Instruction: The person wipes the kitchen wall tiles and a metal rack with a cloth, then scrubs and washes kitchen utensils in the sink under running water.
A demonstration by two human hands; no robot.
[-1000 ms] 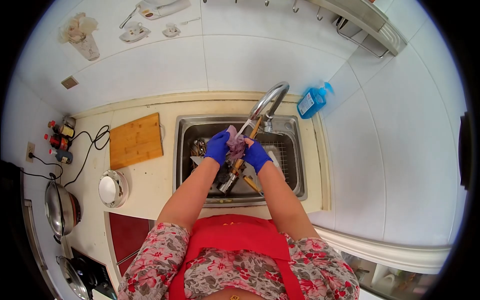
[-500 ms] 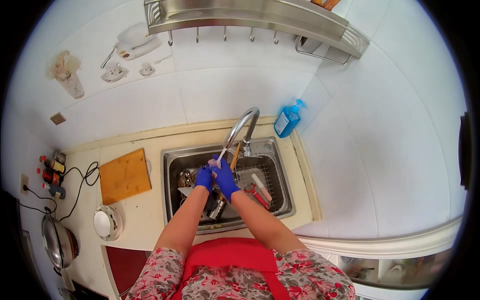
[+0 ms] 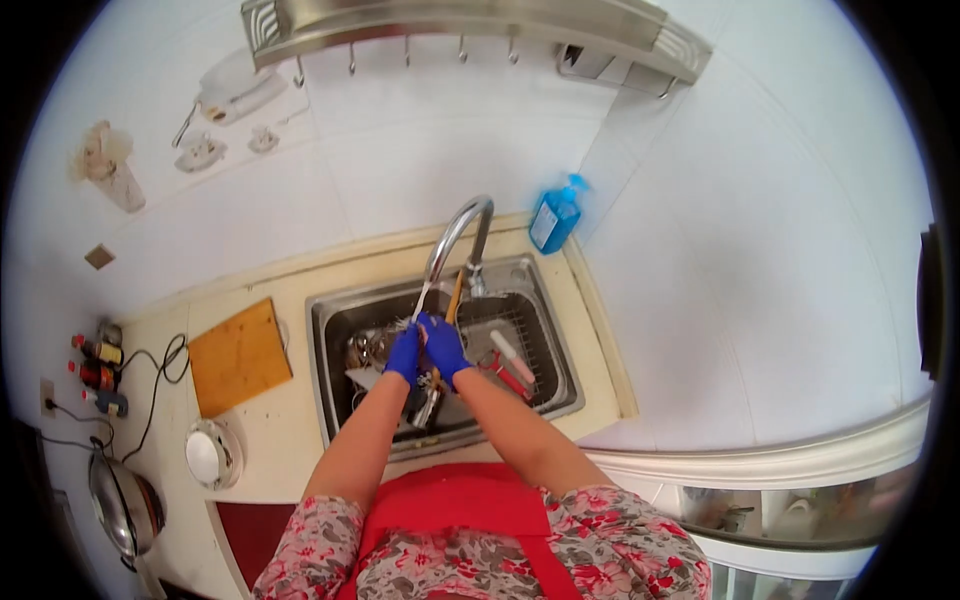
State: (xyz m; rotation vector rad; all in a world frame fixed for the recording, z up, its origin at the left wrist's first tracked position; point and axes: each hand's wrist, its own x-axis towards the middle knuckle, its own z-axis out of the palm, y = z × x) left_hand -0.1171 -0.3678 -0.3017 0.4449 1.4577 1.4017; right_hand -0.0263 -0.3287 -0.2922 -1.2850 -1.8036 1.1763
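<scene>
My left hand [image 3: 404, 355] and my right hand [image 3: 442, 347], both in blue rubber gloves, are pressed together over the sink [image 3: 569, 370]. Their fingers are curled around something small and partly pinkish that I cannot make out. Water [image 3: 420, 302] runs onto them from the curved faucet [image 3: 462, 212]. Behind the right hand a wooden handle [image 3: 455, 300] leans up. Metal utensils [image 3: 368, 347] lie left of my hands, and a shiny metal cylinder [image 3: 427, 408] lies below them. To the right are a red-handled tool [image 3: 514, 382] and a white-handled utensil [image 3: 508, 347] by a wire rack [image 3: 520, 325].
A wooden cutting board [image 3: 240, 358] and stacked bowls [image 3: 210, 455] stand left of the sink. Farther left are sauce bottles [image 3: 98, 376], a cord and a wok [image 3: 122, 500]. A blue pump bottle [image 3: 555, 218] stands behind the sink, below a metal shelf [image 3: 480, 28] with hooks.
The whole view has shifted and tilted slightly. My hands stay together under the running water; the pinkish thing that showed above the fingers is now mostly hidden, and water splashes at the fingertips.
</scene>
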